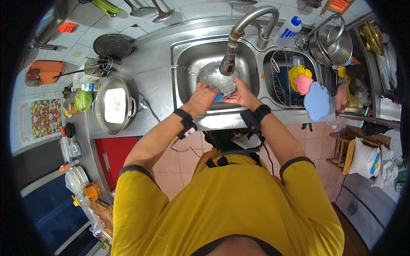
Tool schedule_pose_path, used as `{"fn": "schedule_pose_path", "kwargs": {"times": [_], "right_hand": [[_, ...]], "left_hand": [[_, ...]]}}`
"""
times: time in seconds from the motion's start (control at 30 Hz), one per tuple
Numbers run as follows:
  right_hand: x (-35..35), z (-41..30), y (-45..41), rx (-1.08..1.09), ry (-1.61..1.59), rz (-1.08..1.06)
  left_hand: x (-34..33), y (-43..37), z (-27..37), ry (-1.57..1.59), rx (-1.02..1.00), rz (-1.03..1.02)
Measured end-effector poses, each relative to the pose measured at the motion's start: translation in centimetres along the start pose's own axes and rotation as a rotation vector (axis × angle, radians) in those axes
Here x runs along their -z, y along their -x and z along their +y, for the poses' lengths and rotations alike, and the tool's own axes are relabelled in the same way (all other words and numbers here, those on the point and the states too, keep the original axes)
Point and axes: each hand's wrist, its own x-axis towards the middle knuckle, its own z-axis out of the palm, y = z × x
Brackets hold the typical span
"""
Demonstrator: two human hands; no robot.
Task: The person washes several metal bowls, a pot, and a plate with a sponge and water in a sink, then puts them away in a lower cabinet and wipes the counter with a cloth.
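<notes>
A round, shiny bowl or lid (209, 72), clear or metal, lies in the left basin of the steel sink (187, 86). My right hand (238, 94) grips its near right rim, thumb above and fingers below. In my left hand (203, 96) is a blue scrubbing cloth or sponge (218, 97), pressed against the bowl's near edge. Directly above the bowl hangs the faucet's spray head (227, 60). Whether water runs from it is hard to tell.
Left of the sink stands a two-handled steel pan (105, 126) with a white tray (115, 105) inside. Chopsticks (157, 69) lie by the basin. The right basin holds a wire rack (277, 81), yellow and pink items, and a blue cloud-shaped mat (317, 102). A dish-soap bottle (287, 32) stands behind.
</notes>
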Motion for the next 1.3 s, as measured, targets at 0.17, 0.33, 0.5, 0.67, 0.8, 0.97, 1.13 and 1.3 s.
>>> {"fn": "schedule_pose_path", "kwargs": {"times": [0.17,0.33,0.5,0.67,0.8,0.97,1.13,1.3], "right_hand": [[-1.0,2.5,-1.6,0.076,0.052,0.194],[-0.2,-1.1,1.0,0.018,0.222,0.145],[0.4,-1.5,0.4,-0.033,0.385,-0.007],[2.7,-1.2,-2.0,0.553,0.793,-0.072],[0.9,-1.4,1.5,0.771,1.010,-0.176],[1.5,-0.2,0.1,0.718,0.841,-0.015],[0.0,2.2,-1.3,0.761,0.684,0.097],[-0.4,3.9,-3.4,0.702,0.680,0.361]], "left_hand": [[-1.7,-1.2,2.9,0.232,0.179,0.090],[0.4,1.2,0.5,0.197,0.049,-0.097],[0.5,0.7,-3.3,0.285,-0.084,-0.046],[1.7,-0.8,-5.2,1.033,0.040,-0.203],[1.8,-1.7,-7.0,1.232,0.101,-0.258],[0.2,-2.9,-7.1,1.222,0.128,-0.062],[-3.2,-3.3,-4.4,1.026,0.227,0.447],[-4.3,-2.5,1.8,0.695,0.228,0.530]]}}
